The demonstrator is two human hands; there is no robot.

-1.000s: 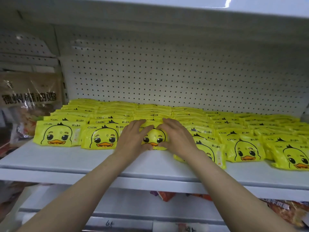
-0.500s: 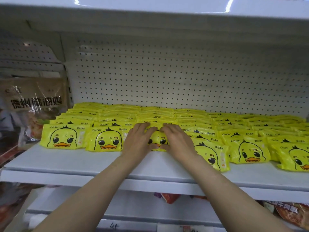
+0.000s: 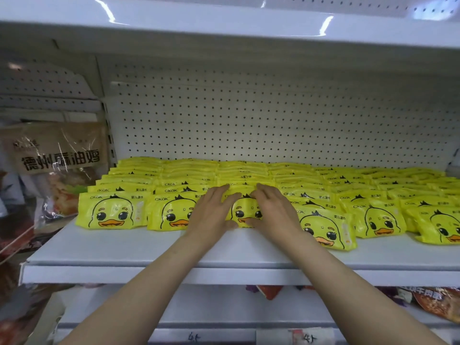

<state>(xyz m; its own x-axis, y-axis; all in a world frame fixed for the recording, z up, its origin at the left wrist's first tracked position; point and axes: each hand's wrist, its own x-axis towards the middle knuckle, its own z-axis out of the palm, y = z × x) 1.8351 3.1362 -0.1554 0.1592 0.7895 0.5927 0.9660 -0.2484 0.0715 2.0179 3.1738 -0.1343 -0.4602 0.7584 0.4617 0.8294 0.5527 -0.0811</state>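
Note:
Rows of yellow duck-face packs (image 3: 249,173) lie overlapping on a white shelf (image 3: 124,247). Both my hands rest on the front pack (image 3: 245,211) of the middle column. My left hand (image 3: 211,215) covers its left side and my right hand (image 3: 276,212) its right side. The fingers lie flat and fairly straight over its top, and the thumbs touch its lower front edge. Only the duck's face shows between the hands. Just right of my right hand, another front pack (image 3: 323,227) sits askew and further forward than its neighbours.
A white pegboard (image 3: 249,120) backs the shelf and an upper shelf (image 3: 224,28) hangs over it. A brown-labelled food bag (image 3: 57,155) stands beyond the left end. Reddish snack bags (image 3: 438,302) lie on the shelf below. A bare strip of shelf runs along the front.
Both hands have pushed slightly deeper with the middle pack, and their fingers lie flatter over it. The view has shifted a little, so the shelf sits further right in frame.

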